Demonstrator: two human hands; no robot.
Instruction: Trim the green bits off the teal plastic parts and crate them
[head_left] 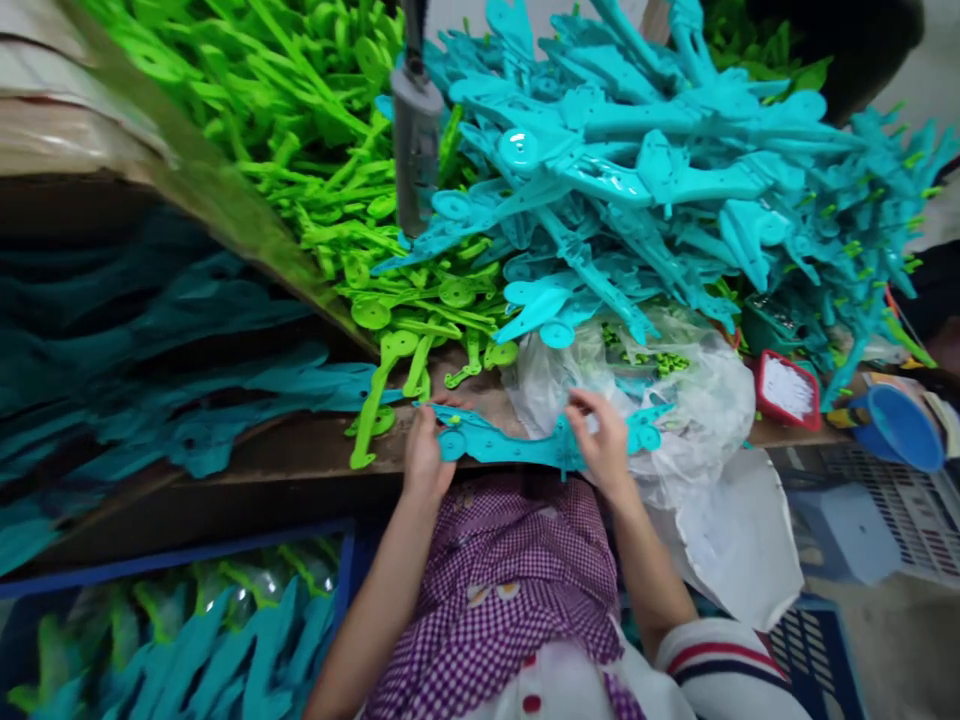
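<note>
A long turquoise plastic part (510, 448) with round discs near its ends lies crosswise in front of my body, at the bench edge. My left hand (427, 455) is closed around its left end, close to a small green piece set in it. Toward its right end, my right hand (604, 445) is closed on the part with bent fingers; whether a small piece is also between the fingertips is hidden. Just behind the right hand sits a clear plastic bag (705, 400) with small green pieces (664, 362) in it.
Lime-green plastic parts (322, 150) are heaped at back left, turquoise parts (600, 130) at back right. A grey cylindrical tool (417, 150) hangs above. Right are a red tray (787, 390) of white pieces and a blue bowl (904, 428). A blue crate (349, 560) stands lower left.
</note>
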